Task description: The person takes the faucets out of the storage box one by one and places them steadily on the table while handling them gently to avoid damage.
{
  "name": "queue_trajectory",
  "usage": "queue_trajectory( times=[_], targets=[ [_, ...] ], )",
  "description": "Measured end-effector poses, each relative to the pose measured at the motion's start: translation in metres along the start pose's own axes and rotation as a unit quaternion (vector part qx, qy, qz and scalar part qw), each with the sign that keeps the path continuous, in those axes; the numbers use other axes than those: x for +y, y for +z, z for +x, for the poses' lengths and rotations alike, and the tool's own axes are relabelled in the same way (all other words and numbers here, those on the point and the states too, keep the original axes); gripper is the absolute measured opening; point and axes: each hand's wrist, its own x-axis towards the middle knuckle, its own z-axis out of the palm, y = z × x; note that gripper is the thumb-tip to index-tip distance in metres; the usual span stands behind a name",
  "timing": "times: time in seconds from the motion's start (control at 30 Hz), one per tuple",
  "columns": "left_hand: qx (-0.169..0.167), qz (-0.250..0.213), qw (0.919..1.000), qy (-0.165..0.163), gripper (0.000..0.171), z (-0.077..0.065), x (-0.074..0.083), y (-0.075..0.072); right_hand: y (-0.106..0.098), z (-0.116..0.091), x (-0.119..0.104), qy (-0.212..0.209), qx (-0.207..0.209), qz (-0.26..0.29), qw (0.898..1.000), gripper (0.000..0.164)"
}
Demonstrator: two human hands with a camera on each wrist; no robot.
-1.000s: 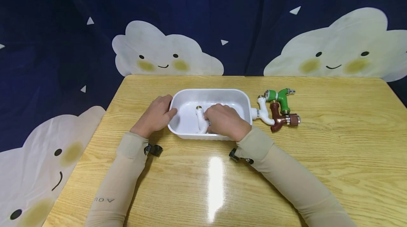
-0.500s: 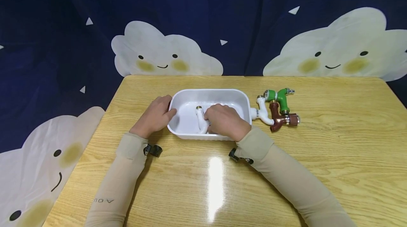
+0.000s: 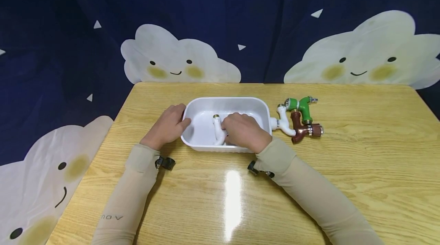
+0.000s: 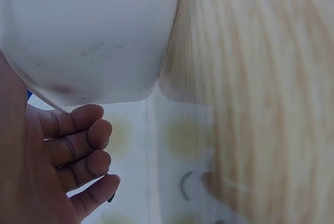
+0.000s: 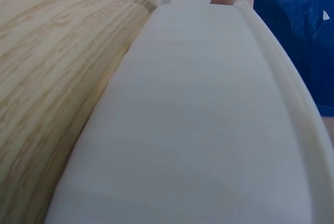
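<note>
A white plastic basin (image 3: 197,124) sits on the table. At its left end my left hand (image 3: 167,126) holds the rim, thumb over the inside and fingers outside. In the left wrist view, the curled fingers (image 4: 90,138) show beside the basin's outer wall (image 4: 99,36). Inside the basin is a white tap (image 3: 218,128) with a brass-coloured threaded end pointing away from me. My right hand (image 3: 245,130) reaches over the near rim and grips this tap, covering its right part. The right wrist view shows mostly the basin's outer side (image 5: 188,114), so the fingertips are hidden there.
Right of the basin, three taps lie close together: a white one (image 3: 283,119) near the basin wall, a dark red one (image 3: 300,128) and a green one (image 3: 304,108). The wooden table (image 3: 361,153) ends at a dark blue cloud-patterned cloth (image 3: 261,16).
</note>
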Motion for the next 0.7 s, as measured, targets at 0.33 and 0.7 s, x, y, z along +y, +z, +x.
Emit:
queue_trajectory(
  times=[0.33, 0.7],
  targets=[
    [-0.003, 0.003, 1.0000, 0.000, 0.030, -0.0003, 0.0016, -0.0019, -0.0031, -0.0022, 0.0007, -0.003, 0.012, -0.004, 1.000, 0.023],
    [0.000, 0.004, 1.0000, 0.000, 0.030, -0.0010, 0.0017, -0.0009, -0.0017, -0.0030, 0.0009, -0.013, 0.033, -0.009, 0.999, 0.017]
  ],
)
